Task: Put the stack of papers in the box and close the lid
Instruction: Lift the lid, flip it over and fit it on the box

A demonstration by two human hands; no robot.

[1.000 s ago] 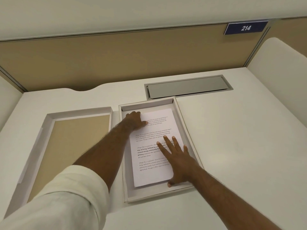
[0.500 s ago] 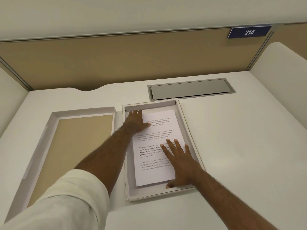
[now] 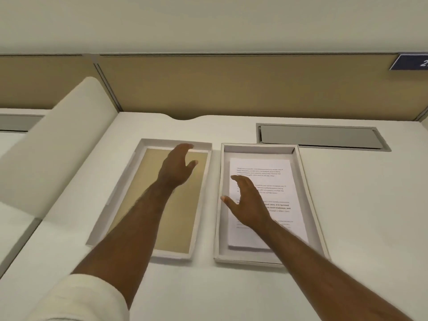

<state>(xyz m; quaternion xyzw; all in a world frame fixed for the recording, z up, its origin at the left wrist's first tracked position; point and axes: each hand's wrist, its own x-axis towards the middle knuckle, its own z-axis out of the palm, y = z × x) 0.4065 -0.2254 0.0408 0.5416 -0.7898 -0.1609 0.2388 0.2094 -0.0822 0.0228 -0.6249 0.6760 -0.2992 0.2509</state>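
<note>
Nearest the viewer, a rolled white sleeve (image 3: 76, 300) bares the left forearm, which crosses the white desk (image 3: 359, 228) toward the far left. The open box (image 3: 310, 200), a shallow white cardboard tray, sits on the desk with the stack of papers (image 3: 287, 181) lying flat inside it, printed side up and clear of the walls; the first part of the task thus appears complete. The right hand (image 3: 249, 202) hovers above the sheets, fingers spread and grasping nothing, angled left as if bound for the lid. The lid (image 3: 129, 195) lies just beside the box on its left, inverted with its tan inner face up, a placement that keeps it within reach and parallel to the box for turning over. The left hand (image 3: 177, 167) is over the lid's far end, open and loosely curved, holding nothing; whether it touches the rim cannot be told. Beyond, a grey cable hatch (image 3: 319, 136) is set into the desk before the tan partition (image 3: 231, 84).
</note>
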